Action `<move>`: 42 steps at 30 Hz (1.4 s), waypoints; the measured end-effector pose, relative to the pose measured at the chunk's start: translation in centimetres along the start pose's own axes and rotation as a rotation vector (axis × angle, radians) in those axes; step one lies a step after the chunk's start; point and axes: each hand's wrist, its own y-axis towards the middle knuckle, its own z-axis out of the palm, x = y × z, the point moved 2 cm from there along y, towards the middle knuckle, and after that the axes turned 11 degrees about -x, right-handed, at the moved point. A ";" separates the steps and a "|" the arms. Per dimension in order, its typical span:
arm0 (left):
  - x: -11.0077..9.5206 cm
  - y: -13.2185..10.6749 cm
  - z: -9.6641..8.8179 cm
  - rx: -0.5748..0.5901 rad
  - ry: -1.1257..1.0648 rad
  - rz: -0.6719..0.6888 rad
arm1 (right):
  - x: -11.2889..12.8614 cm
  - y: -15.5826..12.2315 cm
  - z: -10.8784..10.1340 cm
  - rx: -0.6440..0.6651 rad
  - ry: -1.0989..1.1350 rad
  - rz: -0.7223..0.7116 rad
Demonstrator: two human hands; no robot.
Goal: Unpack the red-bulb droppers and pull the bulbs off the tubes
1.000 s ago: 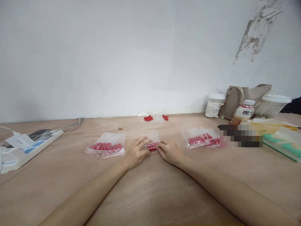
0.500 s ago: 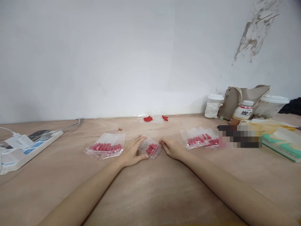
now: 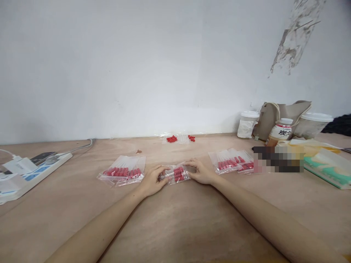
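Note:
Between my hands lies a small clear zip bag [image 3: 179, 174], holding thin clear sticks with red ends. Its left end is gripped between the thumb and fingers of my left hand [image 3: 154, 181]. My right hand [image 3: 202, 172] has its curled fingers around the right end, by the red tips. To the left of my left hand rests a pile of similar filled bags [image 3: 123, 170]. More filled bags [image 3: 229, 160] lie just beyond my right hand, partly overlapping one another.
Loose red pieces [image 3: 172, 138] sit on clear plastic near the wall. At left is a white power strip [image 3: 55, 164] with chargers and a cable. A lidded cup [image 3: 248, 124], a drink bottle [image 3: 280, 132], a grey bag [image 3: 264, 118] and a green-white packet [image 3: 326, 168] stand or lie at right.
The zip bag has turned so its sticks lie nearly level, red ends to the right. My left fingers have closed on its left end; my right hand has come round its right end.

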 end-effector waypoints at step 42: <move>1.2 -0.4 0.1 0.117 -0.092 -0.116 | -2.2 1.0 -2.0 -0.045 0.604 0.626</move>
